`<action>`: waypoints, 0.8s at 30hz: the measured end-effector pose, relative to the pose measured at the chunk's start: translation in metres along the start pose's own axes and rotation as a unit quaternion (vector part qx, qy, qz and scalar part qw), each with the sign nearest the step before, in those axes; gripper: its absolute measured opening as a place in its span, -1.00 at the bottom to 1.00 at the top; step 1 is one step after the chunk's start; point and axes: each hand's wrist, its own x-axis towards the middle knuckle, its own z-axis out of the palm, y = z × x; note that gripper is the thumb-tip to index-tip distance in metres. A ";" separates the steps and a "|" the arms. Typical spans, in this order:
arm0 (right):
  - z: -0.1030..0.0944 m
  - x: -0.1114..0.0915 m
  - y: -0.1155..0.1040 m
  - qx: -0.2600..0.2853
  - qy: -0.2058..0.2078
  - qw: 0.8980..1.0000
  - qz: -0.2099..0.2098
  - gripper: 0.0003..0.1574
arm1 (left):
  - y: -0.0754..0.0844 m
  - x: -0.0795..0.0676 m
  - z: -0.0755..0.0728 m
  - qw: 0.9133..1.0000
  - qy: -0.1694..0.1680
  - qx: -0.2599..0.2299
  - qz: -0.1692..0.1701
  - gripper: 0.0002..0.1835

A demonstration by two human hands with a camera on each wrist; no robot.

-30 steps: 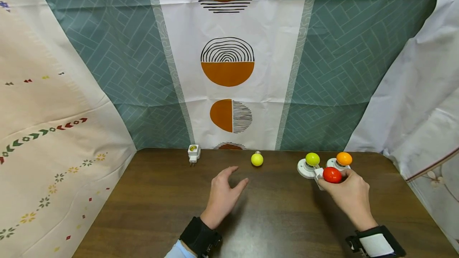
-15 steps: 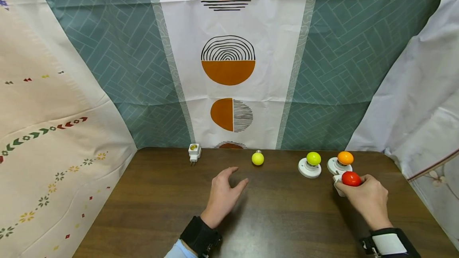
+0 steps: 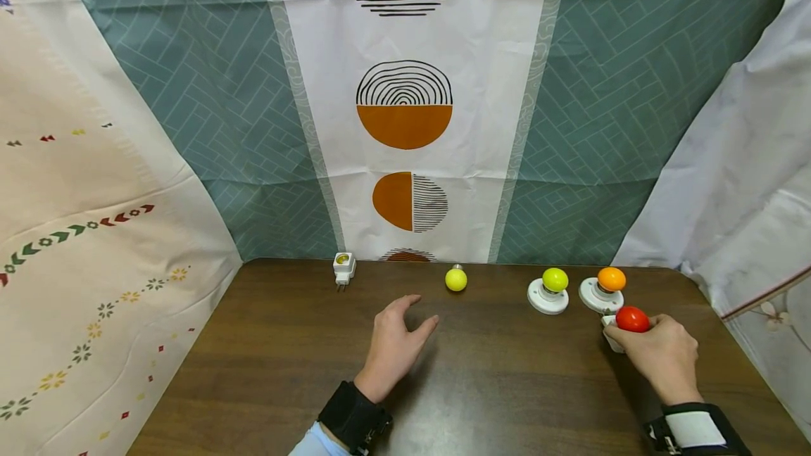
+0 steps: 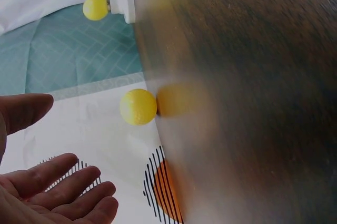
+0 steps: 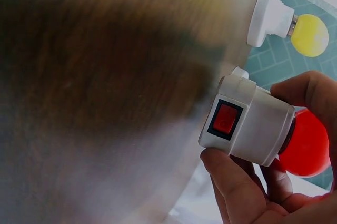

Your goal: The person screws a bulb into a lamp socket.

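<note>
A white plug-in bulb socket (image 5: 260, 124) with a red switch (image 5: 225, 117) carries a red bulb (image 3: 632, 319). My right hand (image 3: 665, 354) grips this socket between thumb and fingers, at the right of the table just in front of a round white holder (image 3: 597, 298) with an orange bulb (image 3: 611, 279). My left hand (image 3: 395, 347) is held over the middle of the table, fingers apart and nothing in them. Beyond its fingertips lies a loose yellow bulb (image 3: 455, 279), its metal base pointing to the back; the left wrist view also has this bulb (image 4: 138, 107).
Another round white holder (image 3: 548, 299) bears a yellow-green bulb (image 3: 555, 279), left of the orange one. At the back left lies a white plug socket (image 3: 344, 268) with no bulb, prongs toward the front. A patterned cloth (image 3: 405, 41) hangs behind the brown table (image 3: 266, 371).
My right hand has moved right and slightly toward me with the socket and red bulb, away from the front of the yellow-green bulb's holder. My left hand has stayed in place.
</note>
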 end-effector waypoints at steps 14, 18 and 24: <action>0.000 0.003 0.005 -0.014 -0.015 1.000 0.005 -0.10 | 0.000 0.001 -0.001 1.000 -0.008 0.005 -0.003 -0.48; -0.001 0.003 0.007 -0.014 -0.019 1.000 0.002 -0.08 | 0.001 0.001 -0.001 1.000 -0.009 0.004 -0.002 -0.48; 0.000 0.001 0.006 -0.002 -0.032 0.999 0.008 0.04 | 0.002 -0.001 0.000 1.000 -0.005 0.004 0.002 -0.50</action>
